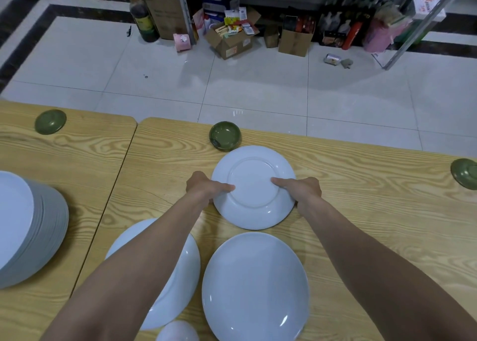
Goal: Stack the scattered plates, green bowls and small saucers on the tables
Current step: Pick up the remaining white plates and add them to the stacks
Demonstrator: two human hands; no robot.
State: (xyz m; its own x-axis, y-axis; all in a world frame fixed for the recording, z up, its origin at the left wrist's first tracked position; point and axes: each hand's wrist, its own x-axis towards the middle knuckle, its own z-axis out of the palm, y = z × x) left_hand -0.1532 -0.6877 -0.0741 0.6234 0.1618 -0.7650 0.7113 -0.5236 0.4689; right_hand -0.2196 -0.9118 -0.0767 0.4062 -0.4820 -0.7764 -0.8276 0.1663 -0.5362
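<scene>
An upside-down white plate [254, 178] lies on the right wooden table [361, 198]. My left hand [205, 187] grips its left rim and my right hand [303, 189] grips its right rim, thumbs lying on the plate's underside. Just beyond it sits a green bowl [225, 136]. Nearer to me lie a white plate [255, 286] and another white plate [180, 271] partly under my left forearm. A tall stack of white plates [28, 227] stands on the left table. A green saucer [50, 121] lies face down at far left, another green saucer [464, 176] at the right edge.
A small white dish [178, 331] shows at the bottom edge. The two tables [77, 160] meet with a narrow gap. Beyond them is tiled floor with cardboard boxes [229, 38], bottles and a metal shelf frame [418, 28].
</scene>
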